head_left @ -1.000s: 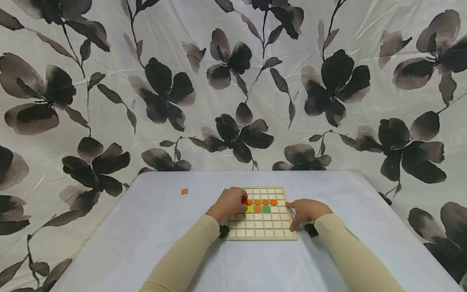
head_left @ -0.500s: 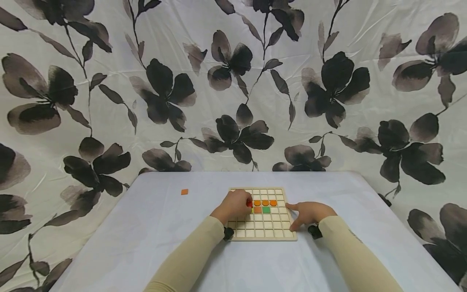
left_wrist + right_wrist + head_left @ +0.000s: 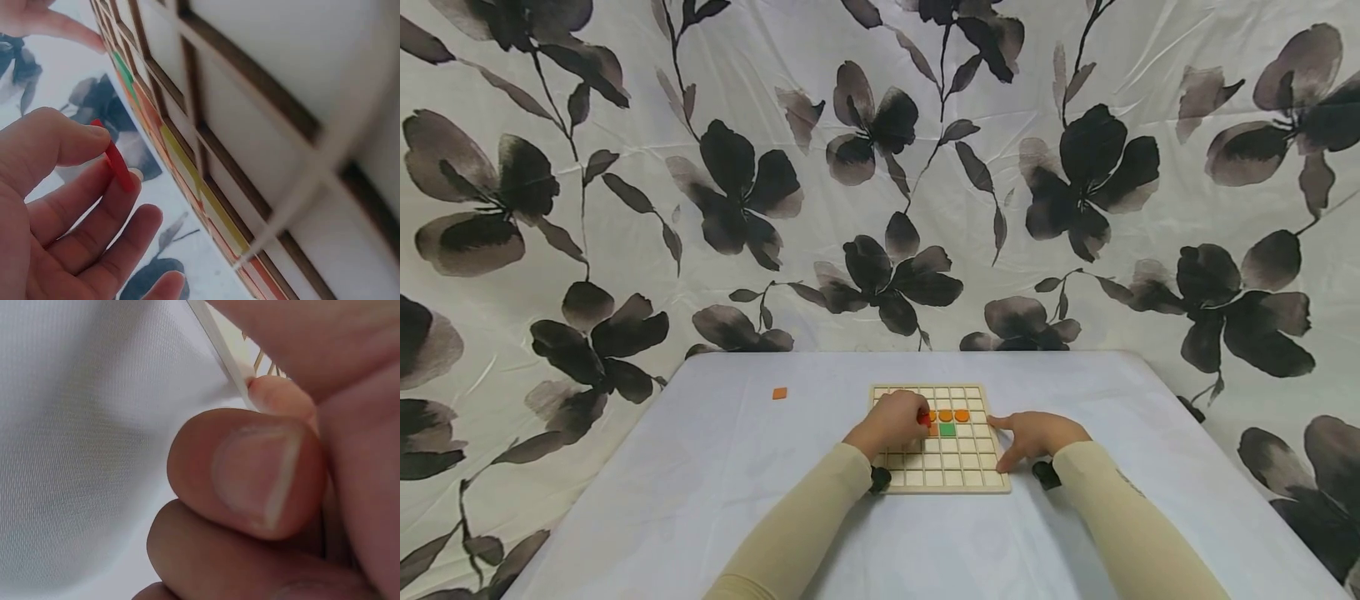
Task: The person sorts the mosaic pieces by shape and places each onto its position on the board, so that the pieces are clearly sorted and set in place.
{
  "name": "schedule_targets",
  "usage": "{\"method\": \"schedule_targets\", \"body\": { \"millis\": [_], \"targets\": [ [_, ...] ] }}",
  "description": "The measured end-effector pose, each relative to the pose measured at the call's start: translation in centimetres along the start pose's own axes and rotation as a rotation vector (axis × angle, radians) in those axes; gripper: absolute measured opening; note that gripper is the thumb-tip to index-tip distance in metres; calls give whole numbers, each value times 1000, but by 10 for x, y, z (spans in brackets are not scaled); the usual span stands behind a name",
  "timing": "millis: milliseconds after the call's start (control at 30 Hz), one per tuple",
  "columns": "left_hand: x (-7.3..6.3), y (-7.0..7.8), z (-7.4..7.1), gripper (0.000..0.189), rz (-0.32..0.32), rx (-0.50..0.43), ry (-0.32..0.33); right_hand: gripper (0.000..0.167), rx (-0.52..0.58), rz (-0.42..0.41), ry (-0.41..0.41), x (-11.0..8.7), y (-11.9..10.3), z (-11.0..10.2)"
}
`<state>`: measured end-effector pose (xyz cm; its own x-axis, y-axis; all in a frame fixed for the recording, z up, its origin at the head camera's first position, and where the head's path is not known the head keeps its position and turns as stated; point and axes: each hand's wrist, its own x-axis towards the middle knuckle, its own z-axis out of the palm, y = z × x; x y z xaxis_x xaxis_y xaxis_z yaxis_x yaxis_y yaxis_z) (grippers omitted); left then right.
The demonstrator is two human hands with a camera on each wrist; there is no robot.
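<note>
My left hand [image 3: 891, 421] is over the left part of a pale wooden grid board [image 3: 947, 462]. Between thumb and fingertips it pinches a thin red piece [image 3: 115, 159], held clear of the board in the left wrist view. Round orange pieces [image 3: 946, 416] lie in a row on the board, partly behind this hand. Just in front of them are a green square tile [image 3: 947, 430] and an orange-red tile, mostly covered. My right hand [image 3: 1041, 433] touches the board's right edge with extended index finger and thumb; its other fingers are bent in the right wrist view.
A lone orange square tile [image 3: 779, 393] lies on the white-covered table [image 3: 715, 450], left of the board. Behind the table hangs a cloth with dark flowers [image 3: 895, 275].
My left hand has slid rightward across the board with the red piece, now hiding the yellow tile and the leftmost orange pieces. My right hand stays at the board's edge.
</note>
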<state>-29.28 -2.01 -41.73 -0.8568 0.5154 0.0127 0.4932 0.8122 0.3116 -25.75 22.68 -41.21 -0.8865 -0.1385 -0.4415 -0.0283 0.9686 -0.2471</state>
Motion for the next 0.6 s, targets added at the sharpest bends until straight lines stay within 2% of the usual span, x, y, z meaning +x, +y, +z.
{"method": "schedule_targets", "body": {
  "millis": [367,600],
  "targets": [
    [6,16,5,26,1,39,-29,95,-8,6,-2,1,1,1],
    [10,23,8,20,32,63,-7,94,-20,-16,3,-1,1,-1]
  ]
}}
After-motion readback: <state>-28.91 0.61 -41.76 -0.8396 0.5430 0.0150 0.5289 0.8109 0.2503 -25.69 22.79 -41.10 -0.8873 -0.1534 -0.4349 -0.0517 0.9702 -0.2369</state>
